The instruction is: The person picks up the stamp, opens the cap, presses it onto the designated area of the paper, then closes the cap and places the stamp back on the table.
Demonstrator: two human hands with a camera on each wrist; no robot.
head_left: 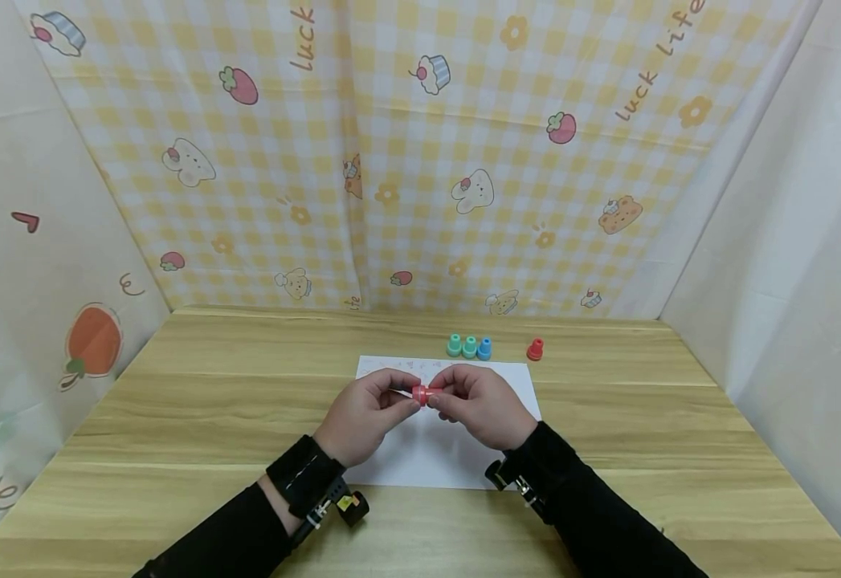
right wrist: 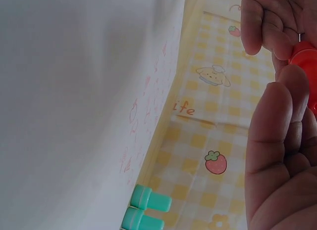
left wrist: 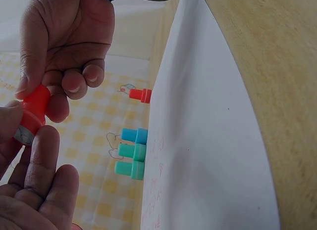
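Above the white paper (head_left: pixel 427 466), a small red stamp (head_left: pixel 420 394) is held level between both hands. My left hand (head_left: pixel 361 421) pinches its wider end between thumb and fingers. My right hand (head_left: pixel 491 405) grips the narrower handle end with thumb and forefinger. The left wrist view shows the red stamp (left wrist: pixel 34 109) with a pale, patterned band at its wide end, partly covered by fingers. Small red printed marks run along the paper's far part, seen in the right wrist view.
Behind the paper's far edge stand two green stamps (head_left: pixel 454 346) and a blue stamp (head_left: pixel 485 348) in a row. Another red stamp (head_left: pixel 536 349) stands apart to the right. A yellow checked cloth (head_left: pixel 406 160) hangs behind the wooden table (head_left: pixel 174 449).
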